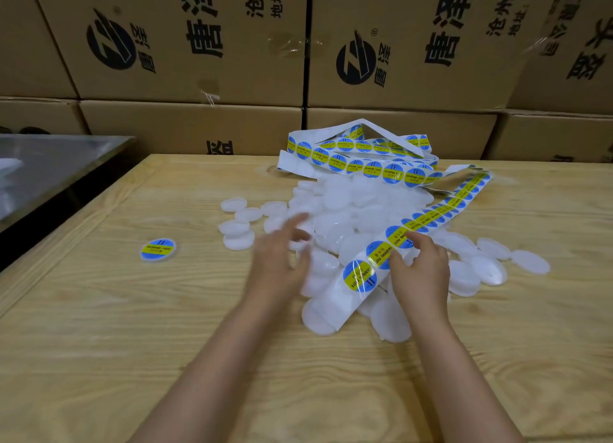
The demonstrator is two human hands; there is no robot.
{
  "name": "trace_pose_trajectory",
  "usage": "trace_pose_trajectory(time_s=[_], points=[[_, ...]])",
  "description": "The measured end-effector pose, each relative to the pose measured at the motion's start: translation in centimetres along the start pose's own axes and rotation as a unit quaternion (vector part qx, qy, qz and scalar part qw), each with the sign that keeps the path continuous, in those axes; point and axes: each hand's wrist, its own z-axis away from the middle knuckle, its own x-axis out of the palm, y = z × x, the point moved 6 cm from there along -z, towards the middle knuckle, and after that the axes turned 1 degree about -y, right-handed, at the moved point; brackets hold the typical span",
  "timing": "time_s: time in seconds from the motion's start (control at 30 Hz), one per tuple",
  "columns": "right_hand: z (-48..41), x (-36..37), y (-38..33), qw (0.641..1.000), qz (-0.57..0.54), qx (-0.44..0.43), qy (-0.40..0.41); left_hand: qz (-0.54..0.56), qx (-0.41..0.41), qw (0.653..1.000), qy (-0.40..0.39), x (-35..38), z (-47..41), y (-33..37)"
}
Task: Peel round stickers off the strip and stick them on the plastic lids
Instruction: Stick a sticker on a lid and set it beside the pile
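Note:
A pile of white translucent plastic lids [341, 210] lies in the middle of the wooden table [132, 326]. Across it runs a long white strip of round blue-and-yellow stickers [428, 218], tangled at the back. My right hand [419, 270] pinches the strip near its front end, just past the first stickers [360, 275]. My left hand [278, 253] is blurred over the left of the pile, fingers spread and reaching among the lids; I cannot tell if it holds one. One lid with a sticker on it [158, 249] lies alone to the left.
Stacked cardboard boxes [199, 44] with printed logos form a wall behind the table. A metal table [49, 167] stands at the left, past the wooden table's edge. Loose lids [530, 262] are scattered right of the pile.

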Motion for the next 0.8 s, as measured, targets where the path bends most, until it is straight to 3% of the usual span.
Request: trace_pose_trajectory(time_s=[0.07, 0.2, 0.5, 0.63, 0.8], points=[[0.0, -0.1, 0.4, 0.999, -0.026, 0.021, 0.001, -0.071, 0.053, 0.991, -0.098, 3.9, 0.7, 2.0], [-0.1, 0.0, 0.5, 0.995, -0.099, 0.029, -0.003, -0.102, 0.066, 0.983, -0.135, 6.4, 1.5, 2.4], [0.4, 0.0, -0.3, 0.975, -0.218, 0.029, 0.025, 0.06, 0.024, 0.994, -0.087, 6.0, 1.8, 2.1], [0.6, 1.0, -0.5, 0.968, -0.243, 0.053, -0.042, 0.108, 0.0, 0.994, -0.025, 5.2, 1.5, 2.0], [1.2, 1.3, -1.4, 0.971, -0.221, 0.004, -0.088, 0.038, 0.059, 0.997, 0.038, 4.3, 1.7, 2.5]])
